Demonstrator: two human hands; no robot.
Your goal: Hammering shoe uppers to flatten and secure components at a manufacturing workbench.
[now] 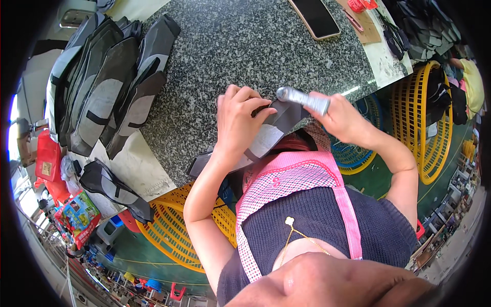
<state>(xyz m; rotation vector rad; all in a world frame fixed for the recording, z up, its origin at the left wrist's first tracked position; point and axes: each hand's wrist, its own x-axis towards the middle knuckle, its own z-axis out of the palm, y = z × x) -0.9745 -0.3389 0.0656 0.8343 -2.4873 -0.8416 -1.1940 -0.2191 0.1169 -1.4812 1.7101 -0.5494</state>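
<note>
A grey and black flat fabric piece (271, 137) lies along the near edge of the granite table, running under my left wrist. My left hand (240, 115) rests on its far edge, thumb and fingers closed together on the piece. A silver hammer (304, 100) is in my right hand (337, 117), its rounded end over the right part of the piece. Whether the hammer touches the piece I cannot tell. My right fingers are wrapped round it, partly hidden.
Several similar grey pieces (102, 97) are stacked at the left, with more (115, 189) at the table's left corner. A phone (315, 18) and scissors (394, 41) lie at the far right. Yellow baskets (422, 123) stand right and below left (176, 240). Dark pieces (424, 25) are piled far right.
</note>
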